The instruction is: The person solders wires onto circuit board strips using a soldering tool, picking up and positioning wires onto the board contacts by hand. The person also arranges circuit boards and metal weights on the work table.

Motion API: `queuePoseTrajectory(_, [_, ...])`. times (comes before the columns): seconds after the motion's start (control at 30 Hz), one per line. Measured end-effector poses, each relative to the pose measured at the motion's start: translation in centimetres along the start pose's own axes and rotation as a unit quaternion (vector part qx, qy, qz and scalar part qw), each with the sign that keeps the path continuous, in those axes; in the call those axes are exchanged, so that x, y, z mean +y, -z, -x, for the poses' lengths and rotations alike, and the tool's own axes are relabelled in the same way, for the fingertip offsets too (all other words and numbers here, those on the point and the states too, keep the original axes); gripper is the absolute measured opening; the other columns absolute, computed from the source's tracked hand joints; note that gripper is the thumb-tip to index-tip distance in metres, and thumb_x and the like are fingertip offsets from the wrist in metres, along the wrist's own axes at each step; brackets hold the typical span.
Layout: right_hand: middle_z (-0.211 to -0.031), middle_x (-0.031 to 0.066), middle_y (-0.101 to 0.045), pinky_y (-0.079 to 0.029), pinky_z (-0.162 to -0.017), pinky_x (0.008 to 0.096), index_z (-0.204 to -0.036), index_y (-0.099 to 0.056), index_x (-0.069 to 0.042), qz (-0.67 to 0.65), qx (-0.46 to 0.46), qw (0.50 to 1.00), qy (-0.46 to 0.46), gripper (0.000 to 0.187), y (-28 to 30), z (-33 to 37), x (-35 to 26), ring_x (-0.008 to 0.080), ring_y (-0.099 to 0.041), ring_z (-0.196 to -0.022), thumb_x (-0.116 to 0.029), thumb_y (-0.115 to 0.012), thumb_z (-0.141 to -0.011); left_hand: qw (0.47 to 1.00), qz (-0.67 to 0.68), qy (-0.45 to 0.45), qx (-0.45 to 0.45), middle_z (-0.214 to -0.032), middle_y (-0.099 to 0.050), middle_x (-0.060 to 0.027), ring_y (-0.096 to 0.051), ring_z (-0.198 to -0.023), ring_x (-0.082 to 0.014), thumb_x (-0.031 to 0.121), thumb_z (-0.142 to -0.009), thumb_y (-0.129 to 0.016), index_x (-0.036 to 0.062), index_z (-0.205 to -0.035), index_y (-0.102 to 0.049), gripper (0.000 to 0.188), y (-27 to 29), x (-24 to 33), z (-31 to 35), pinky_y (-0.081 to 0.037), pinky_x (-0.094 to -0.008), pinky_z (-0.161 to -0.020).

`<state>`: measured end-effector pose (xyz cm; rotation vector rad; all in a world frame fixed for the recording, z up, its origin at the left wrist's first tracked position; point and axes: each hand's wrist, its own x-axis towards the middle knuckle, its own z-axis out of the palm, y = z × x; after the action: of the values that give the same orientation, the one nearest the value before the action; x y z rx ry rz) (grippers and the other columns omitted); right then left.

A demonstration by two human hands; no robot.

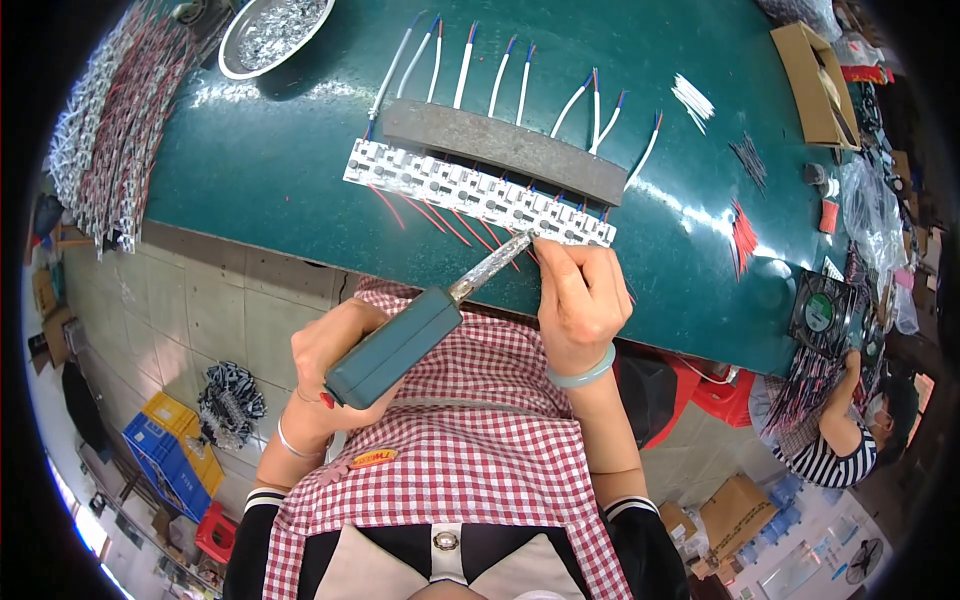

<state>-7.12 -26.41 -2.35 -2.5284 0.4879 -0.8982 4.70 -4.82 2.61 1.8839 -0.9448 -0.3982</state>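
Observation:
My left hand (328,345) is closed around the green handle of a soldering iron (395,347). The iron's metal tip reaches up and right to the near edge of a white strip of small circuit boards (440,184). At that same spot the fingertips of my right hand (585,300) are pinched together, seemingly on a thin red wire that is mostly hidden. Several red wires (443,220) stick out from the strip's near side. A long grey bar (500,145) lies along its far side, over white cables (466,68) with blue and red ends.
A bowl of small metallic parts (228,50) and a large bundle of wires (115,130) occupy the far left. Loose white tubes (692,100), dark pieces (748,160) and red wires (742,238) lie rightward, near a cardboard box (812,85) and fan (822,308). Another person (850,435) works at right.

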Motion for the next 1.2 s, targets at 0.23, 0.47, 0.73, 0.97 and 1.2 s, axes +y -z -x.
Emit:
queuePoseTrajectory(0.23, [-0.078,0.0075,-0.058,-0.048,-0.059,0.034,-0.097,-0.073,-0.003,0.0,-0.002,1.0,-0.001,0.028,0.0,0.0,-0.1,0.0233,-0.059,-0.07,0.006,-0.073,-0.07,0.999,-0.029,-0.042,0.016,-0.082,-0.068,-0.0142,-0.067,-0.064,-0.0243,0.001,-0.064,-0.075,-0.003,-0.086,-0.066,0.024,0.7,-0.9,1.0,-0.053,-0.0282,-0.062])
queuePoseTrajectory(0.47, [-0.078,0.0072,-0.058,-0.048,-0.059,0.034,-0.097,-0.073,-0.003,-0.005,-0.003,1.0,-0.006,0.028,0.1,-0.1,-0.3,0.0232,-0.059,-0.07,0.006,-0.074,-0.071,0.896,0.097,-0.082,0.425,-0.095,-0.065,-0.0194,-0.051,-0.069,-0.0142,-0.001,-0.087,-0.061,-0.0162,-0.121,-0.053,0.039,9.6,-0.2,0.8,-0.042,-0.0287,-0.062])
queuePoseTrajectory(0.73, [-0.077,0.0063,-0.056,-0.048,-0.059,0.0337,-0.096,-0.074,-0.003,-0.003,0.005,1.0,-0.01,0.028,-0.1,0.1,-0.2,0.0226,-0.058,-0.07,0.006,-0.076,-0.07,0.927,0.104,0.111,0.342,-0.102,-0.071,-0.0107,-0.053,-0.06,-0.0074,-0.008,-0.075,-0.072,-0.0032,-0.12,-0.065,0.045,8.1,-3.4,-2.0,-0.04,-0.0216,-0.052])
queuePoseTrajectory(0.97, [-0.072,0.0056,-0.051,-0.044,-0.057,0.0321,-0.091,-0.074,-0.002,-0.023,0.041,0.999,0.022,0.027,0.4,-0.9,-1.6,0.0216,-0.054,-0.067,0.01,-0.081,-0.068,0.976,0.068,0.127,0.162,-0.103,-0.073,-0.011,-0.07,-0.092,-0.0186,-0.002,-0.076,-0.077,-0.003,-0.111,-0.07,0.035,2.5,-1.1,2.7,-0.055,-0.0326,-0.076])
queuePoseTrajectory(1.2, [-0.071,0.0048,-0.049,-0.043,-0.055,0.0319,-0.093,-0.074,-0.004,-0.032,0.015,0.999,-0.004,0.029,-1.1,-0.8,-1.5,0.02,-0.053,-0.063,0.011,-0.08,-0.069,0.999,-0.027,0.001,0.037,-0.089,-0.07,-0.0175,-0.07,-0.073,-0.0291,-0.005,-0.068,-0.074,-0.0057,-0.095,-0.07,0.027,1.6,-0.6,1.2,-0.056,-0.0336,-0.067])
